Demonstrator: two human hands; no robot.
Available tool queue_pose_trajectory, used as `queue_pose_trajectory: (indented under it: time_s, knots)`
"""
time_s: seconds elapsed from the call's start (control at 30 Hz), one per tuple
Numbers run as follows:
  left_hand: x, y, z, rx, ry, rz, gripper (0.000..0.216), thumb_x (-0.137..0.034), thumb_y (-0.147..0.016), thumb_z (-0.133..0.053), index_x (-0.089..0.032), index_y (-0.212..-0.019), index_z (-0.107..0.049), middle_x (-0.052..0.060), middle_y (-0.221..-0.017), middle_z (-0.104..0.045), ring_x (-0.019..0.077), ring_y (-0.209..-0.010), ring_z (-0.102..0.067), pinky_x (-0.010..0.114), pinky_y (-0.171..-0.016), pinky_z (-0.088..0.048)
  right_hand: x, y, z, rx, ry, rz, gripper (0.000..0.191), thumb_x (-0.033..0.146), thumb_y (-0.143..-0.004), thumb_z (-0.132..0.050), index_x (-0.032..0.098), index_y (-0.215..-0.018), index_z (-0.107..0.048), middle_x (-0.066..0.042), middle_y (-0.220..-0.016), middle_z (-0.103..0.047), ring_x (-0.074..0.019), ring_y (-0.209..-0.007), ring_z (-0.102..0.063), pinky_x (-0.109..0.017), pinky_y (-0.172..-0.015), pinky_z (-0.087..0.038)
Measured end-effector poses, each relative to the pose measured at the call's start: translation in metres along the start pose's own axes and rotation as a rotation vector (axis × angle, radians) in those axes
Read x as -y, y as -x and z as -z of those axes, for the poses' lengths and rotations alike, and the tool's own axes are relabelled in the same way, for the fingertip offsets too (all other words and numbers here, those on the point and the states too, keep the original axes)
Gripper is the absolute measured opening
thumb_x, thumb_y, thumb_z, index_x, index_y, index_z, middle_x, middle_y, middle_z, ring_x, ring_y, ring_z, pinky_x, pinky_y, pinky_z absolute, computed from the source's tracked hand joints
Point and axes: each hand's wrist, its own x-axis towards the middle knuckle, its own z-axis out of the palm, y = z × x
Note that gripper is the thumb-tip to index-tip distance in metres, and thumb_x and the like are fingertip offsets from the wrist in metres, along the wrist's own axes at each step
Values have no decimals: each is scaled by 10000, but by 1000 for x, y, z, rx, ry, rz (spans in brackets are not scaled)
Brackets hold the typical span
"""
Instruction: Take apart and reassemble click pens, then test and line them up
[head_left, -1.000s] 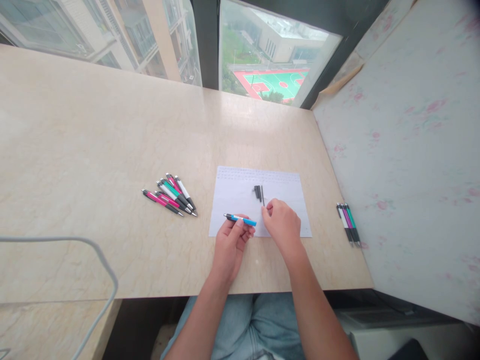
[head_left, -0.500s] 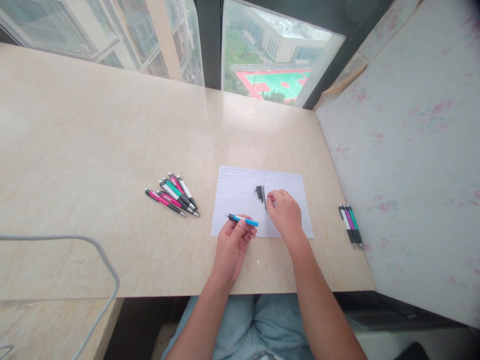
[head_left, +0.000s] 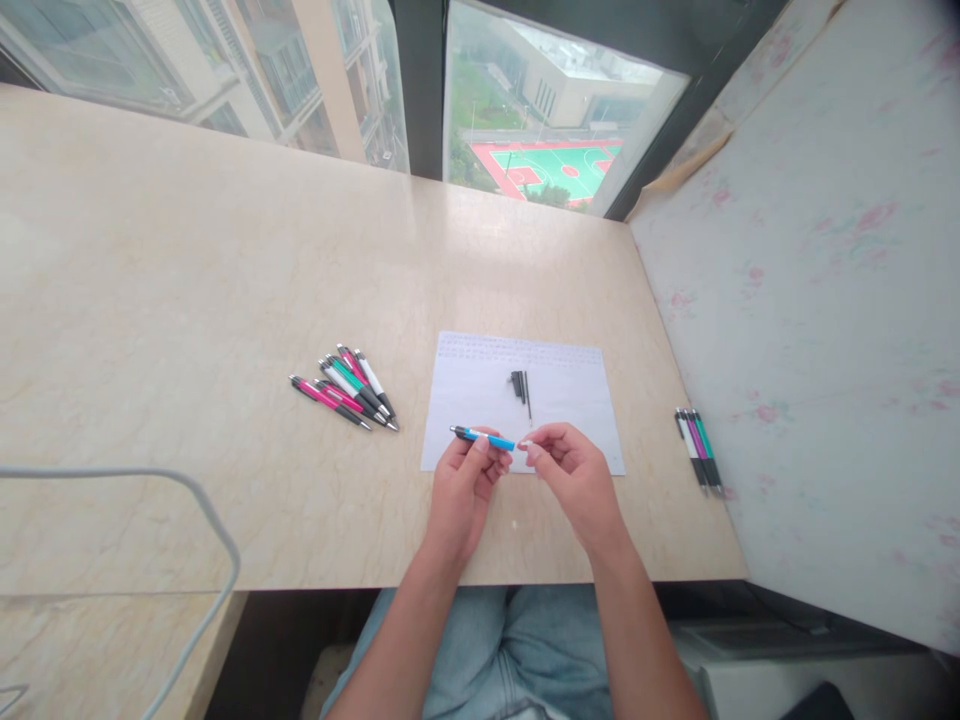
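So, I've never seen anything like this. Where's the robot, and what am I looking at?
There's no robot here: these are a person's own bare hands. Every picture comes from one camera worn on that person's head, looking forward and down, so you see roughly what they see.

The left hand holds a blue pen. The right hand, close to the pen's end, seems to pinch a small pale piece, too tiny to name.

Beyond the hands, on a sheet of paper, lie a few black parts and a thin dark rod. To the left is a loose pile of pens; to the right, three pens lie side by side near the wall.
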Motion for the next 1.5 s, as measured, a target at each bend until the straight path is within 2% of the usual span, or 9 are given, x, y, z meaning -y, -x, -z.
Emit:
queue_pose_trajectory:
  time_s: [0.13,0.33,0.6,1.17,1.3,1.5]
  knots:
    - [-1,0,0,17,0,-11,163,-275,-832,-712,-143,-925,-686,37,-826,-680,114,-715,-607,241,-699,-474,-1,6,-3,-6,-53,-21,164,360,-819,-697,211,-865,-643,-9,-796,-675,-155,-731,-634,-281,-679,-525]
    - [-1,1,-2,29,-4,-10,168,-279,-832,-714,-142,-924,-685,33,-822,-673,112,-719,-604,241,-706,-471,-8,8,-8,-18,-70,-12,149,344,-826,-701,214,-895,-676,-23,-841,-697,-169,-785,-648,-305,-738,-527]
    - [-2,1,0,35,4,-6,166,-278,-833,-714,-143,-926,-689,41,-839,-671,119,-738,-603,245,-713,-469,-7,6,-11,-47,90,31,126,326,-809,-695,209,-856,-694,-35,-852,-708,-178,-769,-655,-300,-686,-535]
    - [-1,0,0,44,13,2,169,-285,-838,-709,-143,-926,-692,42,-843,-680,120,-743,-611,244,-714,-466,2,7,-11,-40,238,99,105,314,-824,-671,216,-851,-695,-33,-855,-715,-176,-769,-649,-284,-650,-510]
    - [-1,0,0,33,25,7,186,-290,-815,-734,-144,-923,-692,39,-840,-682,118,-737,-614,241,-699,-467,-1,6,-6,-31,282,105,125,331,-822,-663,216,-857,-698,-38,-869,-722,-178,-770,-653,-287,-649,-514]
    - [-3,-1,1,9,50,36,197,-289,-797,-751,-144,-916,-689,41,-840,-690,111,-703,-613,241,-682,-477,-15,-5,10,-131,411,76,168,346,-835,-614,203,-876,-692,-58,-878,-720,-188,-748,-645,-299,-625,-506]
